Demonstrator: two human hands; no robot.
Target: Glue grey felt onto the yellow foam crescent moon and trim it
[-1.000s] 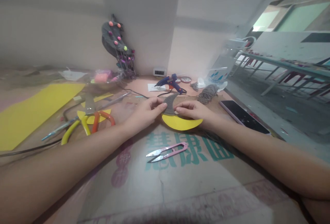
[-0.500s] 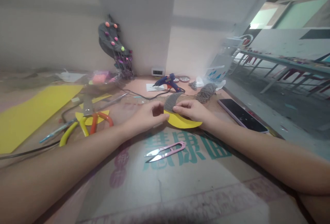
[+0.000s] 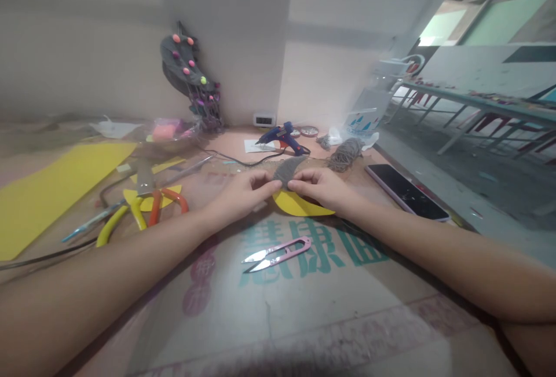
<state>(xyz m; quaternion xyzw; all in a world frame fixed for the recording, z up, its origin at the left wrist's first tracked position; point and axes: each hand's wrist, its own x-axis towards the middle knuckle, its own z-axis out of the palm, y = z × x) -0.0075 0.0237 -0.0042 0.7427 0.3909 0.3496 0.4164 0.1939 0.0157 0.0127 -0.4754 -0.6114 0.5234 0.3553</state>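
Between my two hands is a yellow crescent cutout [image 3: 299, 205], its upper part covered in grey yarn [image 3: 288, 168]. My left hand [image 3: 249, 190] pinches it from the left, thumb on the grey part's lower edge. From the right, my right hand [image 3: 319, 186] pinches the same piece, with thumb and forefinger close to the left thumb. The bare yellow tip points right, beneath my right hand. Pink thread snips [image 3: 278, 254] lie on the cardboard [image 3: 304, 319] nearer to me, blades pointing left. Behind the hands rests a blue glue gun [image 3: 282, 135], and right of it a grey yarn bundle [image 3: 345, 154].
Scissors with orange and yellow handles [image 3: 141, 209] and yellow sheet material [image 3: 56, 191] lie left. A phone [image 3: 406, 191] sits at the right edge. A grey crescent ornament with coloured balls [image 3: 180, 64] leans on the wall. A small digital clock [image 3: 264, 120] stands at the back.
My left thumb has moved up from the yellow part onto the lower edge of the grey wrapping. Both thumbs are now closer together. The view has shifted slightly.
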